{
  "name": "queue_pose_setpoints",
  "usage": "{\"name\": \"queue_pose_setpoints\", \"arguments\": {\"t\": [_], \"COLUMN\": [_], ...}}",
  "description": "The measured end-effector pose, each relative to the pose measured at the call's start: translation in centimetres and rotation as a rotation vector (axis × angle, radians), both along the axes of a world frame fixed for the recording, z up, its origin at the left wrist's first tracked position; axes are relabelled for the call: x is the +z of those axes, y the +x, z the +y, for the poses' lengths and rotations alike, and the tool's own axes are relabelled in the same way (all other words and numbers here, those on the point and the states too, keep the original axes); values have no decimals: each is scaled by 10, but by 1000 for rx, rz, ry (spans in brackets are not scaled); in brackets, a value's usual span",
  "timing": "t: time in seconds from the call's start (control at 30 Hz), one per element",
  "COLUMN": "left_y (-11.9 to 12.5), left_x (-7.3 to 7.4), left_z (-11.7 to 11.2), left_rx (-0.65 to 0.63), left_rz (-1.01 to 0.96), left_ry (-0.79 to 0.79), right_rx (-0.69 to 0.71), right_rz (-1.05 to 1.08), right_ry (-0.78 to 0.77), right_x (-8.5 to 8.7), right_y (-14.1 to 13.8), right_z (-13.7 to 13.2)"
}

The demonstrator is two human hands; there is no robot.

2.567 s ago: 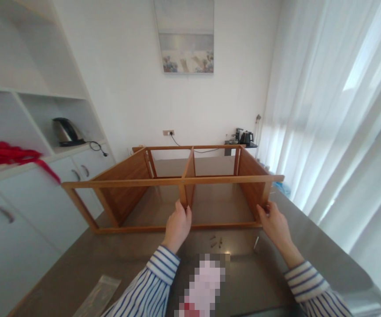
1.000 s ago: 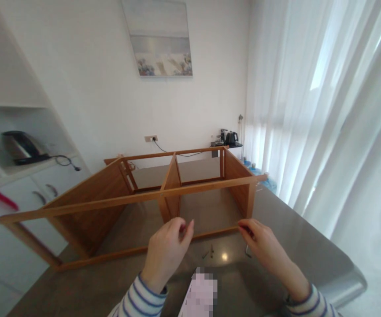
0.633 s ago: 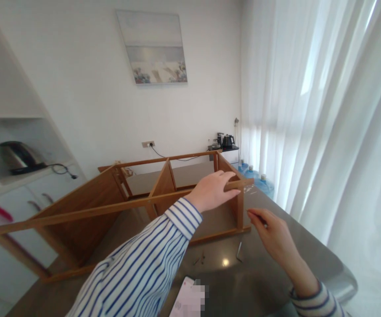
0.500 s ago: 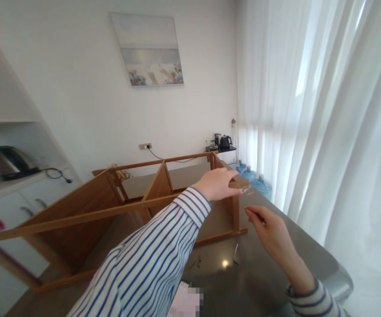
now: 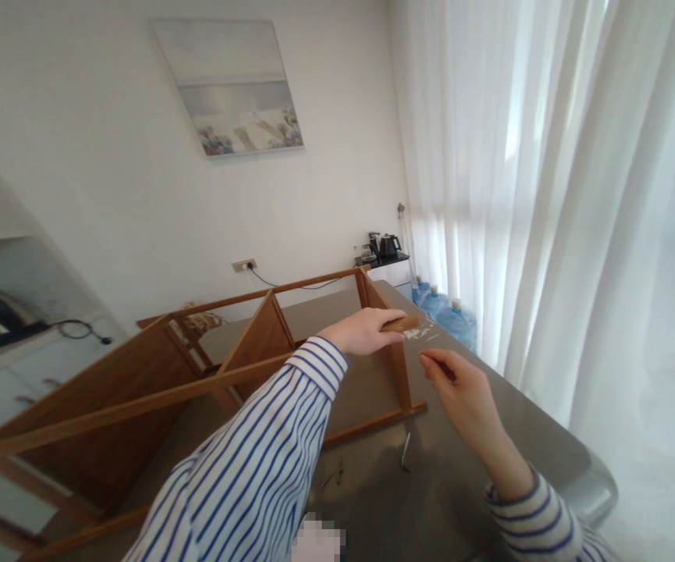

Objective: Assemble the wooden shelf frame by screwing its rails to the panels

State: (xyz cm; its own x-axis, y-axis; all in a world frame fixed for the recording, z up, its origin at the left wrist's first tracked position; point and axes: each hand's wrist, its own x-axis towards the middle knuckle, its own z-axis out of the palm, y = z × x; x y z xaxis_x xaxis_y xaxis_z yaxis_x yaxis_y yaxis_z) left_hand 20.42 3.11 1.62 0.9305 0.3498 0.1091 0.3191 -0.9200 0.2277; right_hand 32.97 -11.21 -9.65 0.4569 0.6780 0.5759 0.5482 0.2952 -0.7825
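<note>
Left hand [image 5: 366, 331] grasps the upper rail's right end on the wooden shelf frame [image 5: 260, 334], set on the gray table [image 5: 448, 488]. Right hand [image 5: 463, 394] nearby, fingertips pinched, possibly on something tiny; hex key [image 5: 406, 452] below.

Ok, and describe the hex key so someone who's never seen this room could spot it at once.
Find the grey table with the wooden shelf frame lying across it. On the tabletop, just on the near side of the frame's lower right corner, is the hex key. It's one thin silvery rod with a bent end, unlike the small dark screws to its left.
</note>
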Motion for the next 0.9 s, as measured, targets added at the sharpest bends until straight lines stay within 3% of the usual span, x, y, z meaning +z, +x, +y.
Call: {"name": "queue_pose_setpoints", "arguments": {"t": [0.2,0.63,0.9], "left_y": [0,0,1], "left_x": [-1,0,-2], "left_z": [2,1,4], "left_rx": [-41,11,-17], "left_rz": [11,9,-3], "left_ry": [-36,-27,-42], "right_rx": [20,30,6], "right_rz": [45,54,45], "right_ry": [11,45,89], "right_x": [-1,0,14], "right_y": [0,0,-3], "right_z": [4,6,13]}}
